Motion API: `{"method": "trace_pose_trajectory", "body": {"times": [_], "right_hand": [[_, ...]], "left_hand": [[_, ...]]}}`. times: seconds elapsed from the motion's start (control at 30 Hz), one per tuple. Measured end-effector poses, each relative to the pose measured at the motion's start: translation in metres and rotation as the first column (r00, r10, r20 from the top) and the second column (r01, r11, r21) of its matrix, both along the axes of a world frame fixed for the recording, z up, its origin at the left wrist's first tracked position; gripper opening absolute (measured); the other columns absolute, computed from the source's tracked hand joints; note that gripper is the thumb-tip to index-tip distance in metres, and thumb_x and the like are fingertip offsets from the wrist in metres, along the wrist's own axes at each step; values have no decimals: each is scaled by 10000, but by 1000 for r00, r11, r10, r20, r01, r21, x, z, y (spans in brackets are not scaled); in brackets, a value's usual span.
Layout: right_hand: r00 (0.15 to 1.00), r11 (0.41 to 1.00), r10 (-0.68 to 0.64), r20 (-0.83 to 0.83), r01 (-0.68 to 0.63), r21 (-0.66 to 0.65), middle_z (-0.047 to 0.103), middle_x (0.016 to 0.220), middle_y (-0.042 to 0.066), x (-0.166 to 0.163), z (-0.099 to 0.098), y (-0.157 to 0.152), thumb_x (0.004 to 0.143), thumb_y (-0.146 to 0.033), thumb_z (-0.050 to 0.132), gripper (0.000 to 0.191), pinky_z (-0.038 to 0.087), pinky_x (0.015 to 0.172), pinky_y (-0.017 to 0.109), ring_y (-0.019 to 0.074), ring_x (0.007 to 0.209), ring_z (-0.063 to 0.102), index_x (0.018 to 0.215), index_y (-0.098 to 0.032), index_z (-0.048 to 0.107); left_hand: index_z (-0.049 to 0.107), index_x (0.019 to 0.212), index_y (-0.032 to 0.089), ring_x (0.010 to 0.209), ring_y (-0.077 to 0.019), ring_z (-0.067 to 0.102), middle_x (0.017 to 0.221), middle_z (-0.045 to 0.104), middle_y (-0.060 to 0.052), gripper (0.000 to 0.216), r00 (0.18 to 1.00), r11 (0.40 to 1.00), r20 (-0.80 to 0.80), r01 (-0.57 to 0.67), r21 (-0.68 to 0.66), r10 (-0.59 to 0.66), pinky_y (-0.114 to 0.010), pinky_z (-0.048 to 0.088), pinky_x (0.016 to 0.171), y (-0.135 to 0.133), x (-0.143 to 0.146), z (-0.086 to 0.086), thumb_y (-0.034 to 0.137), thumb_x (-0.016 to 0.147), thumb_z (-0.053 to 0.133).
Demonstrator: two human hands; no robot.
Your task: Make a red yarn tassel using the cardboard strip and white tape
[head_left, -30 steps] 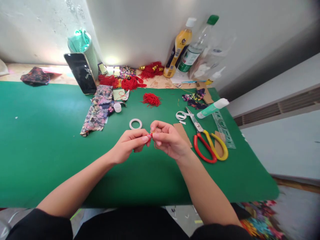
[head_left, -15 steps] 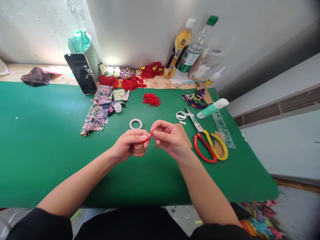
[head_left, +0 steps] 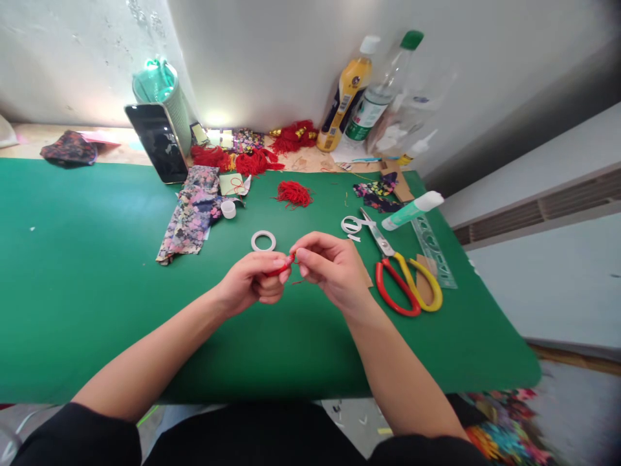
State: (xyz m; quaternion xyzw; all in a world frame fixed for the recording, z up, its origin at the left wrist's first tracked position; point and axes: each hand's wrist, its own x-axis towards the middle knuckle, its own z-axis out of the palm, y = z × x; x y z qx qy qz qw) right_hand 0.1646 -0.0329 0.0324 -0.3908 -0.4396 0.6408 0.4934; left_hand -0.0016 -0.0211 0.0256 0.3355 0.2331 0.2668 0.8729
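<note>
My left hand (head_left: 253, 282) and my right hand (head_left: 328, 266) meet fingertip to fingertip just above the green mat (head_left: 87, 272), near its middle. Both are closed in a pinch on a small bundle of red thread (head_left: 284, 265), which pokes out between the thumbs and forefingers; a loose red strand hangs under the right fingers. A white tape ring (head_left: 263, 241) lies just beyond the left hand. A brown card strip (head_left: 361, 265) is partly hidden under the right hand.
Red-and-yellow scissors (head_left: 405, 278), a glue stick (head_left: 411, 211), a clear ruler (head_left: 434, 249) and small white scissors (head_left: 351, 225) lie to the right. Floral fabric (head_left: 191, 210), a loose red thread tuft (head_left: 294, 193), a phone (head_left: 156, 142), red tassels (head_left: 252, 158) and bottles (head_left: 345, 94) stand farther back.
The hands stay together. The left fingers have curled under and the pinch has shifted slightly, with more red thread showing between the fingertips.
</note>
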Motion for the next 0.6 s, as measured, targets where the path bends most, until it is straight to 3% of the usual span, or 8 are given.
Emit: {"method": "trace_pose_trajectory", "body": {"times": [0.17,0.23,0.33,0.4,0.6], "right_hand": [[1000,1000,-6,21,6,16,545,508,-55,0,1,1,747,-342,752,197,278,375,167,39,420,430,730,-175,650],[1000,1000,-9,15,9,10,545,517,-55,0,2,1,751,-343,750,203,273,374,164,34,420,411,723,-173,643],[1000,1000,-23,10,23,-1,545,528,-55,-1,2,1,744,-361,753,221,256,372,165,33,424,391,724,-176,634],[999,999,-40,5,40,-3,550,533,-53,-1,2,1,736,-375,757,235,246,377,171,34,425,384,722,-179,628],[993,995,-101,54,99,35,545,530,-54,0,-2,3,732,-408,760,254,262,388,190,38,424,373,731,-185,639]], "left_hand": [[600,713,120,426,-65,228,473,237,87,310,993,976,-88,-61,211,81,-227,272,452,-1,0,-5,419,771,540],[614,769,122,522,-93,383,548,415,39,294,969,912,-137,-137,387,204,-249,357,548,-2,1,-7,414,763,584],[631,898,148,807,-151,536,839,610,-35,259,927,781,-157,-187,595,341,-276,429,749,-3,2,-9,377,778,656],[634,930,162,866,-162,552,906,631,-45,246,907,747,-182,-185,639,380,-282,440,782,-5,3,-9,374,806,660],[667,847,159,696,-132,553,795,678,-41,247,855,721,-245,-196,665,458,-257,445,655,-7,5,-9,399,862,610]]}}
